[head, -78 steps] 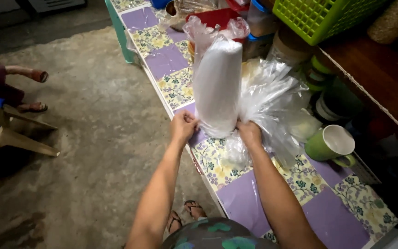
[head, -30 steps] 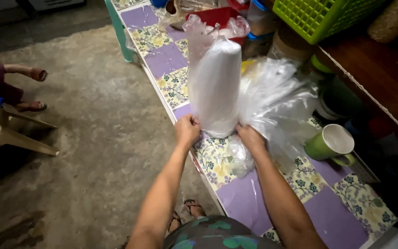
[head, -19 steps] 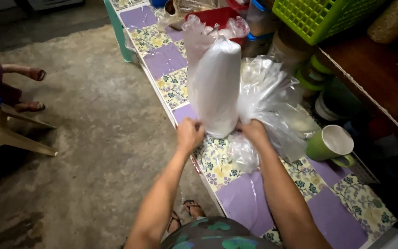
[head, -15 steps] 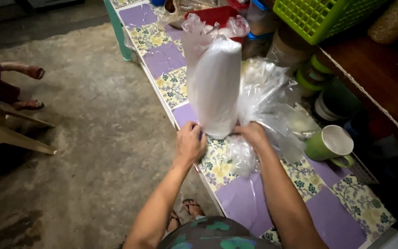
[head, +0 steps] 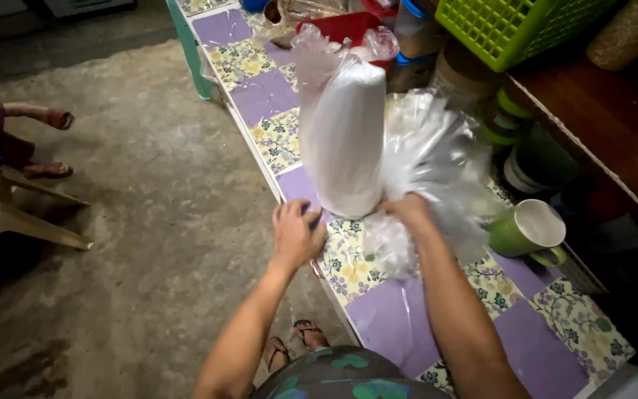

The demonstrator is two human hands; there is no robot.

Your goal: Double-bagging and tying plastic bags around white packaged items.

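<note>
**A:** Clear plastic everywhere in this one. There's a tall white stack of foam containers wrapped in a clear plastic bag [head: 345, 140] standing upright on the purple-and-floral tiled counter [head: 400, 325], near its front edge, and a crumpled bunch of loose clear plastic bags [head: 437, 159] bulging just to the right of it.

**B:** And the hands?

**A:** They're apart. The left hand [head: 295, 233] lies palm-down on the counter edge right by the base of the stack — fingers spread, gripping nothing, and I can't tell if the fingertips touch the wrap. The right hand [head: 406, 213] is at the base on the other side, closed on the gathered neck of the loose bags.

**B:** What's around it?

**A:** A green ceramic mug with a white inside [head: 529, 230] tipped toward the camera, close to the right of the bags. A lime-green plastic basket [head: 511, 26] up on the dark wooden shelf [head: 599, 125], a red plastic tub [head: 337, 28] behind the stack. On the concrete floor [head: 134, 222] — someone else's sandalled feet [head: 49, 144] at far left beside a wooden chair leg [head: 31, 225].
</note>
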